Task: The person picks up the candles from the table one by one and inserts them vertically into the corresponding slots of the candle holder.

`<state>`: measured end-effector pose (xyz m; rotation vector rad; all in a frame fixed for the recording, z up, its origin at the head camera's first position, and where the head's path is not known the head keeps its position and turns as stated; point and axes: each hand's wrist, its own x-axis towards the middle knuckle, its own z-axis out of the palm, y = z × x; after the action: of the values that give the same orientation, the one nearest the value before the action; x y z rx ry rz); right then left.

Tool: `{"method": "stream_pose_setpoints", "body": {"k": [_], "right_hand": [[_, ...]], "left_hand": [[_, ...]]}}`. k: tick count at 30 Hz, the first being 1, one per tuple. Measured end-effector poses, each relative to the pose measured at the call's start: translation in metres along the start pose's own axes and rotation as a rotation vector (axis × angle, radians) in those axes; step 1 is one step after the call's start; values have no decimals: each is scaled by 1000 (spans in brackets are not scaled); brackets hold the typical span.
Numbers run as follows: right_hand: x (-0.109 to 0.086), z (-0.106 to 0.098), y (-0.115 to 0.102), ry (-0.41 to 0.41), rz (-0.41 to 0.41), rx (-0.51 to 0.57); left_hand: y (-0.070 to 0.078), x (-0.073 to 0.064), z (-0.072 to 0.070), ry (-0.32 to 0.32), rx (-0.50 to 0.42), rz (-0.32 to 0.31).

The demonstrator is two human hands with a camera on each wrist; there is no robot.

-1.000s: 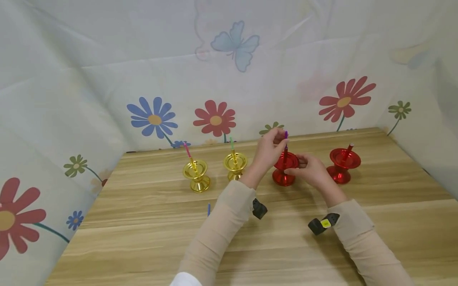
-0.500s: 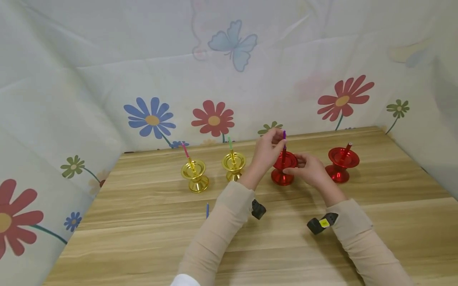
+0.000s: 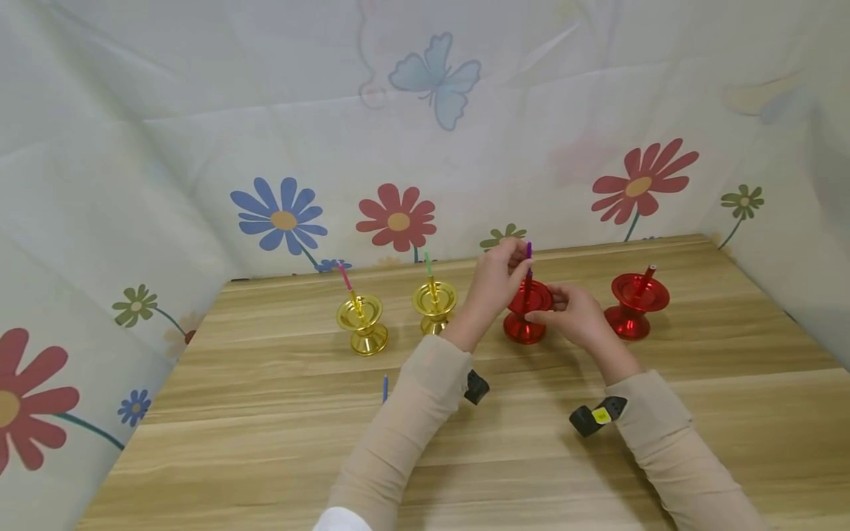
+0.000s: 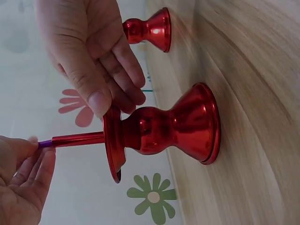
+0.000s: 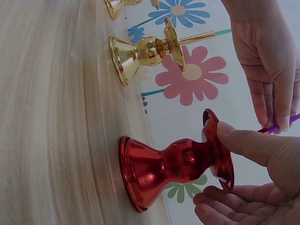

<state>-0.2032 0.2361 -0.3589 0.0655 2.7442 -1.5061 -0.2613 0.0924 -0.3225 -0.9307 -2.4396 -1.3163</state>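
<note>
Two gold holders stand on the wood-grained table (image 3: 252, 450) toward the person's left: the outer gold holder (image 3: 369, 341) carries a pink candle (image 3: 344, 276) that leans a little, and the inner gold holder (image 3: 434, 298) carries a green candle (image 3: 428, 263). On the far right stands a second red holder (image 3: 629, 323), its tube tilted. Nearer the person, a blue candle (image 3: 385, 386) lies on the table, its lower part covered by the left sleeve (image 3: 395, 435); the left arm also crosses before the base of the inner gold holder. Behind the table hangs a pale cloth (image 3: 199, 66) printed with flowers and a butterfly. Against half a second ago the hands and holders match closely: the left hand (image 3: 493, 279) has kept its pinch on the purple candle (image 3: 529, 249), the right hand (image 3: 576, 316) has kept its hold on the dish, and only the head view has shifted slightly. The purple candle is at the top of the near red holder (image 3: 526, 328), its lower end at the tube's mouth; how deep it sits cannot be told. That holder is upright on the table between the inner gold holder and the second red one, glossy, with a flared foot, a rounded stem, a wide shallow dish and a slim tube; the right thumb rests on the dish's rim, with the fingers curled beneath it.
</note>
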Motion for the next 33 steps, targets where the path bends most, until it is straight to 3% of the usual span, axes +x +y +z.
{"method": "stream_pose_setpoints", "body": {"k": [8, 17, 27, 33], "right_hand": [[0, 1, 0, 1, -21, -12], [1, 2, 0, 4, 1, -14], [0, -1, 2, 21, -2, -14], [1, 3, 1, 10, -8, -17]], "left_hand": [[5, 0, -3, -34, 58, -18], [3, -1, 0, 3, 29, -63], [4, 6, 1, -70, 146, 0], [-1, 4, -1, -41, 70, -45]]}}
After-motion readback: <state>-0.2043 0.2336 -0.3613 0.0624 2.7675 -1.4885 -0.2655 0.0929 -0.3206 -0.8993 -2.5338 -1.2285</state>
